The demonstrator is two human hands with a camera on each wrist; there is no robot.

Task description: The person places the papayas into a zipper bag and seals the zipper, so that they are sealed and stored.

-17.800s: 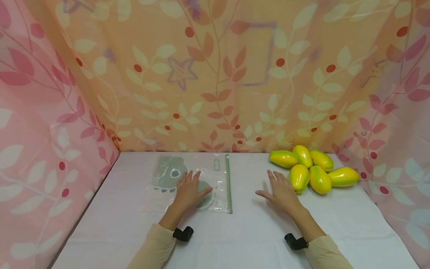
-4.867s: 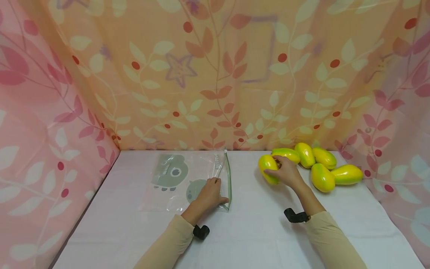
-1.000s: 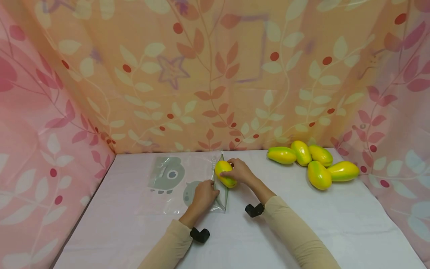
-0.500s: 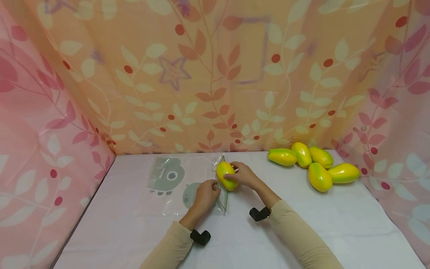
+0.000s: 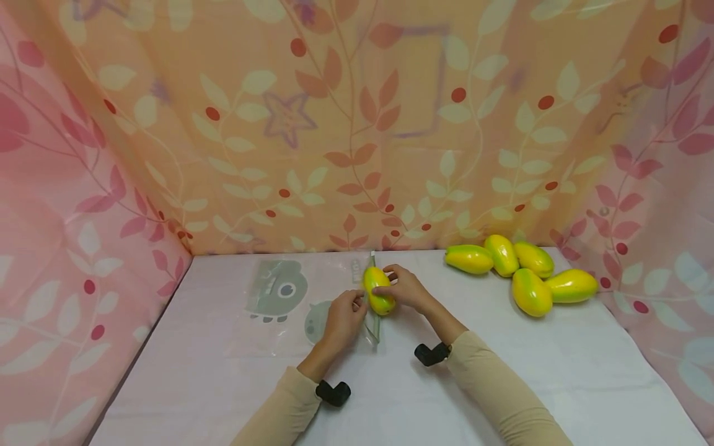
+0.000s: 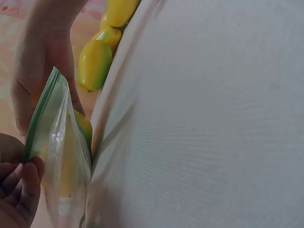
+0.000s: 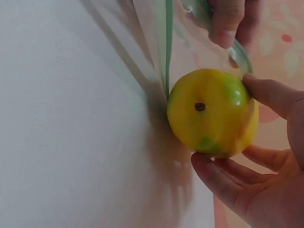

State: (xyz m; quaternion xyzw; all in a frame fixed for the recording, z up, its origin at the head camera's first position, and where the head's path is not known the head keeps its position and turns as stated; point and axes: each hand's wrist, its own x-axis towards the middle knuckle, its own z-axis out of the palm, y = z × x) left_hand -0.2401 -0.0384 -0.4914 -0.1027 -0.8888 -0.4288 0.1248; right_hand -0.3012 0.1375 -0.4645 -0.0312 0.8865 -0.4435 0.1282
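A clear zip bag with a grey-green dinosaur print lies flat in the head view, its green-edged mouth facing right. My left hand pinches the upper edge of that mouth and holds it raised, as the left wrist view shows at the green zip strip. In my right hand is a glossy yellow-green papaya, gripped between thumb and fingers. The papaya stands at the bag's mouth, between the parted green strips in the right wrist view; its far end shows through the plastic in the left wrist view.
Several more papayas lie grouped at the back right of the white-covered table. A patterned curtain hangs along the back and sides.
My right hand has taken one papaya from the group and carried it left to the bag. The left hand has gripped and lifted the bag's edge. In the last second the papaya has barely shifted.
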